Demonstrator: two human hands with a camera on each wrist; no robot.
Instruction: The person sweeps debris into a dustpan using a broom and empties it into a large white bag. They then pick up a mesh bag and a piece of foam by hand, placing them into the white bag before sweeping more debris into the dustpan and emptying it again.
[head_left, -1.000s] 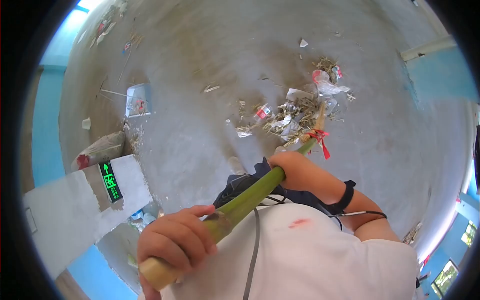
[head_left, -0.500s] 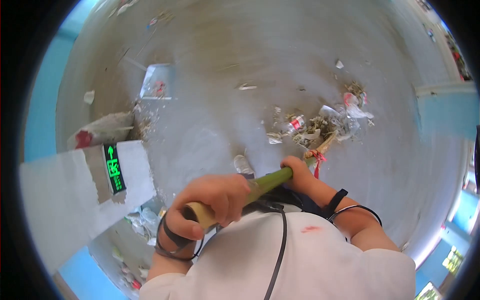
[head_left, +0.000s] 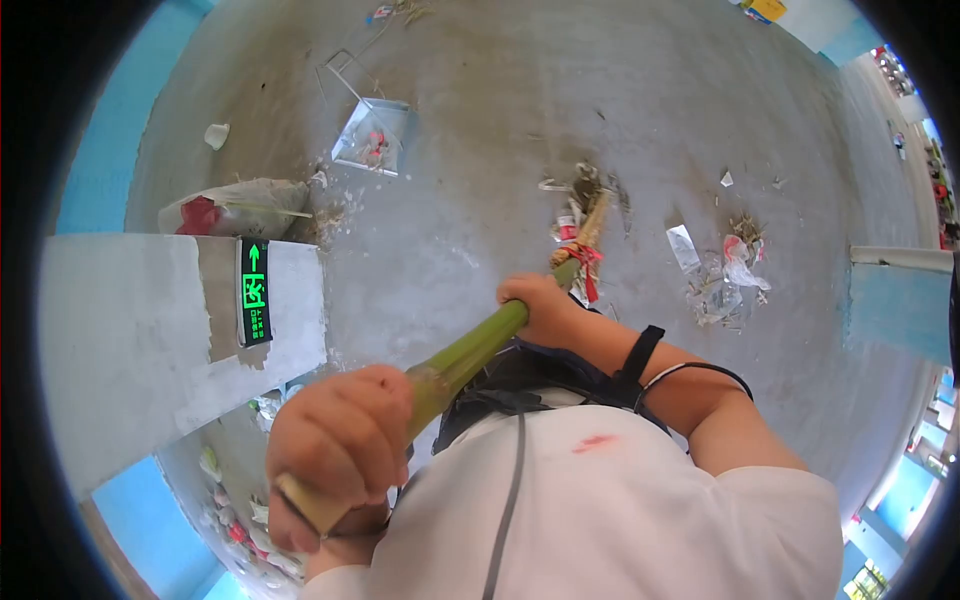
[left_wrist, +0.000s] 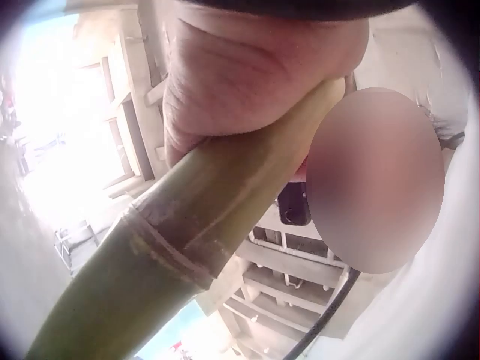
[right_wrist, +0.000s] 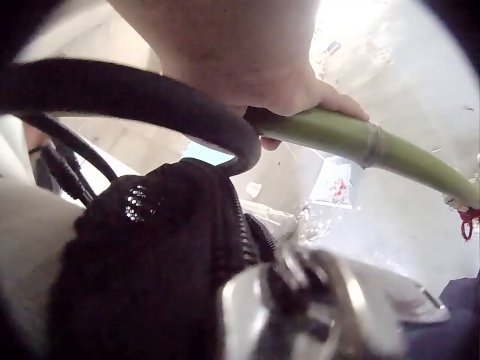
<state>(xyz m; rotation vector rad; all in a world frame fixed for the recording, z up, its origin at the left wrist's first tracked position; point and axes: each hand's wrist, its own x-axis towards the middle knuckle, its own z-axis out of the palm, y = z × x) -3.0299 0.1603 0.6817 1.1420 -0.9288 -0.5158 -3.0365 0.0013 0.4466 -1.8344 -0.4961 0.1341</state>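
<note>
A broom with a thick green bamboo handle (head_left: 470, 345) slants across the front of the body. Its tan head (head_left: 594, 222), bound with red ribbon (head_left: 588, 258), is down on the floor among litter. My left hand (head_left: 340, 440) grips the handle near its cut upper end; in the left wrist view, that hand (left_wrist: 255, 67) wraps the bamboo above a joint ring. Lower down, my right hand (head_left: 545, 308) holds the handle close above the ribbon. The right wrist view shows its fingers round the bamboo (right_wrist: 322, 129). Straw and scraps (head_left: 567, 228) lie against the broom head.
Another heap of plastic and straw (head_left: 738, 262) lies to the right. A dustpan (head_left: 372, 138) with litter in it stands ahead on the left, near a stuffed sack (head_left: 240, 208). A white pillar (head_left: 130, 330) with a green exit sign (head_left: 254, 290) rises at the left.
The broom head has swung left, and part of the litter heap has moved left with it, apart from the rest. Both hands keep their hold, and the view has turned.
</note>
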